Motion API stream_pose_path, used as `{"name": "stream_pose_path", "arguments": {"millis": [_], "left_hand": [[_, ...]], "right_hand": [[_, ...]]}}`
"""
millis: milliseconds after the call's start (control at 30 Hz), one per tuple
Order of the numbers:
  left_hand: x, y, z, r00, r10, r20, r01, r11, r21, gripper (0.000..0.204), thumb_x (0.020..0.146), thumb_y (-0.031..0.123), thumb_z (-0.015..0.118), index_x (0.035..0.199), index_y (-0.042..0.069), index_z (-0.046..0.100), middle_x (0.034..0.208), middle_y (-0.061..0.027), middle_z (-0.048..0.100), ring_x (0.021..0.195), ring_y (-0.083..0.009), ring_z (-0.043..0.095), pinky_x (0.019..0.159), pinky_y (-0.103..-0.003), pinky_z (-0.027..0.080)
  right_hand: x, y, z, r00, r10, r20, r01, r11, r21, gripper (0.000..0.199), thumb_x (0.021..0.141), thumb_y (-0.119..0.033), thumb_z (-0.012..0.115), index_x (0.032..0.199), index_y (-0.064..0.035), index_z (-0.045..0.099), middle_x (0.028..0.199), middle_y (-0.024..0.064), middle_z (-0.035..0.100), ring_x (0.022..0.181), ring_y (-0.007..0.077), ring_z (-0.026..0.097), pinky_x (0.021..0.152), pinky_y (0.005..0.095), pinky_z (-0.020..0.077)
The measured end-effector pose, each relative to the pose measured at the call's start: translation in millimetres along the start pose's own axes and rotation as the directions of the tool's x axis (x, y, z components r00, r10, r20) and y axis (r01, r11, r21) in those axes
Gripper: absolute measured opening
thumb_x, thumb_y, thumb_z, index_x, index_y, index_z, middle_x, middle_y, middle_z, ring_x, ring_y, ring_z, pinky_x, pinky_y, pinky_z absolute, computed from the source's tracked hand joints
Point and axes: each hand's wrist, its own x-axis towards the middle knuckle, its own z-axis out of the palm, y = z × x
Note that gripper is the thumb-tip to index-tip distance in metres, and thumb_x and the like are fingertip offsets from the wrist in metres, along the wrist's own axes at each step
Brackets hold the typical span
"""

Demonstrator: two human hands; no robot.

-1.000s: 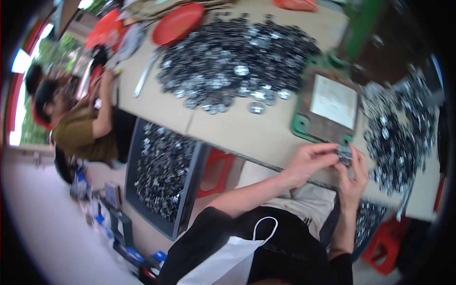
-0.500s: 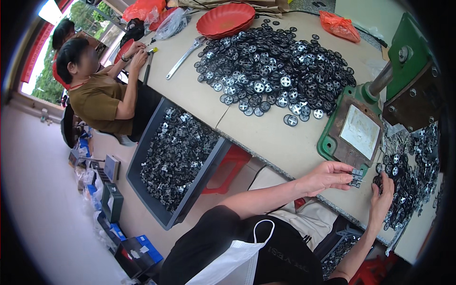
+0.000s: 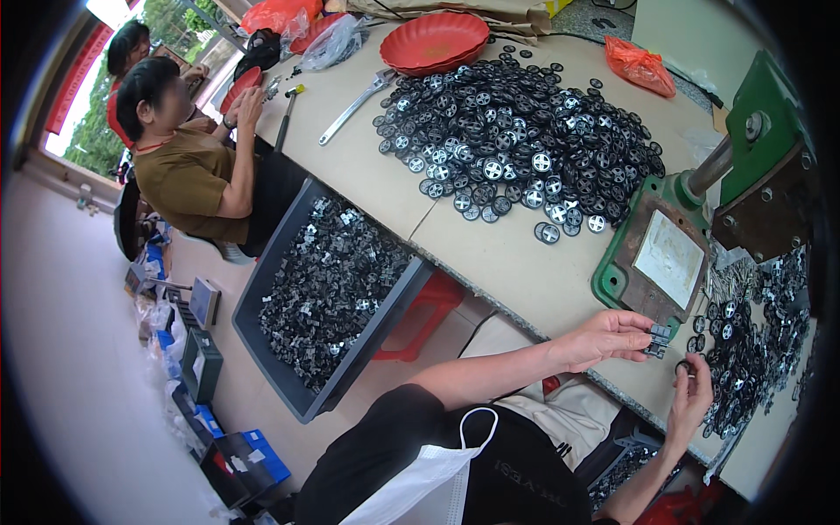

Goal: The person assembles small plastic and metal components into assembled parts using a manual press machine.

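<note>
My left hand (image 3: 604, 339) pinches a small dark grey plastic block (image 3: 658, 341) between thumb and fingers, just off the front edge of the green press. A thin metal pin seems to run through the block, though it is hard to make out. Close to its right, my right hand (image 3: 691, 395) holds a small black toy wheel (image 3: 683, 366) at the fingertips, apart from the block. Beyond the right hand lies a heap of loose black wheels (image 3: 724, 348) with silver spokes, with thin metal pins (image 3: 724, 282) behind it.
The green hand press (image 3: 605, 278) stands at the right, a white pad on its base. Across the table spreads a big pile of wheels (image 3: 516, 144), beside a wrench (image 3: 354, 109) and red plates (image 3: 435, 42). A grey crate (image 3: 311, 404) holds many small parts. Another person (image 3: 197, 166) works at left.
My right hand has come away from the wheel heap toward me, now with a wheel at its fingertips. My left hand keeps the block nearly in place. The view has shifted slightly.
</note>
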Motion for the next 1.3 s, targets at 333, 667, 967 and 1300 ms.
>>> {"name": "stream_pose_path", "arguments": {"millis": [333, 667, 967, 1300], "left_hand": [[-1, 0, -6, 1.000, -0.006, 0.005, 0.006, 1.000, 0.010, 0.034, 0.090, 0.012, 0.055, 0.120, 0.000, 0.048, 0.112, -0.0087, 0.058, 0.101, -0.0153, 0.057, 0.085, -0.029, 0.049], [-3, -2, 2, 1.000, -0.016, -0.026, 0.016, 1.000, -0.010, 0.033, 0.088, 0.013, 0.058, 0.117, 0.001, 0.049, 0.104, -0.0074, 0.061, 0.092, -0.0140, 0.061, 0.079, -0.027, 0.052], [-6, 0, -13, 0.995, 0.021, -0.095, -0.023, 1.000, -0.018, 0.032, 0.089, 0.010, 0.055, 0.119, 0.002, 0.049, 0.114, -0.0133, 0.057, 0.102, -0.0263, 0.059, 0.087, -0.037, 0.050], [-6, -5, 7, 0.995, -0.014, -0.098, 0.020, 0.998, 0.060, 0.026, 0.089, 0.008, 0.053, 0.114, 0.002, 0.053, 0.110, -0.0151, 0.060, 0.098, -0.0278, 0.061, 0.084, -0.036, 0.053]], "right_hand": [[-9, -14, 19, 0.916, -0.390, 0.088, 0.400, 0.894, -0.200, 0.013, 0.074, 0.007, 0.058, 0.087, 0.0051, 0.059, 0.085, 0.0141, 0.060, 0.085, 0.0281, 0.056, 0.078, 0.0349, 0.0435], [-15, -13, 12, 0.973, -0.230, 0.033, 0.227, 0.914, -0.335, 0.026, 0.073, 0.002, 0.062, 0.099, 0.0028, 0.058, 0.092, 0.0143, 0.058, 0.086, 0.0299, 0.054, 0.080, 0.0341, 0.0432], [-2, -14, 19, 0.956, -0.284, -0.078, 0.262, 0.940, -0.220, 0.014, 0.072, 0.002, 0.064, 0.086, 0.0015, 0.063, 0.084, 0.0133, 0.061, 0.079, 0.0290, 0.059, 0.072, 0.0343, 0.0467], [2, -21, 12, 0.962, 0.222, 0.158, -0.266, 0.645, 0.716, 0.020, 0.090, -0.010, 0.052, 0.105, 0.0013, 0.060, 0.098, 0.0096, 0.065, 0.071, 0.0048, 0.055, 0.057, 0.0172, 0.0412]]}}
